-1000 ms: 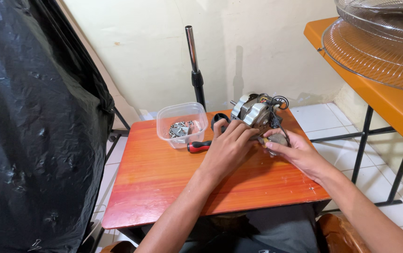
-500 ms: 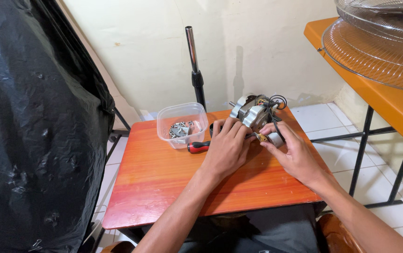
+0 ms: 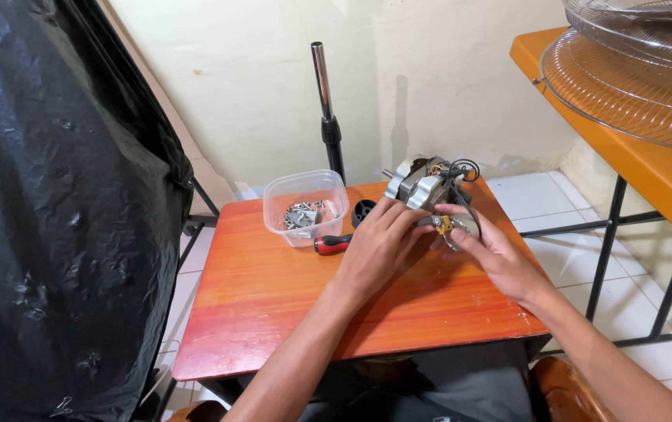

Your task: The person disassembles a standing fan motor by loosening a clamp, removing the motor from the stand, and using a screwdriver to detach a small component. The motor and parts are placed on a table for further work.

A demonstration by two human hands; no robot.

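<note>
A grey metal fan motor [image 3: 423, 186] with wires and a black cable loop on top sits at the far side of a small orange wooden table [image 3: 273, 305]. My left hand [image 3: 376, 247] rests against the motor's near side, fingers curled on its housing. My right hand [image 3: 492, 254] pinches a small brass-coloured part [image 3: 445, 225] at the motor's lower front. A red-and-black screwdriver handle [image 3: 333, 244] lies just left of my left hand.
A clear plastic tub [image 3: 306, 207] with several metal screws stands at the table's back left, a black round piece [image 3: 362, 211] beside it. A metal pole [image 3: 326, 105] rises behind. Black plastic sheeting [image 3: 54, 203] hangs at left. Fan grilles [image 3: 633, 70] lie on an orange bench [image 3: 664, 176] at right.
My right hand has shifted from the motor's right side toward its front and now pinches the small brass part. The left hand stays on the motor.
</note>
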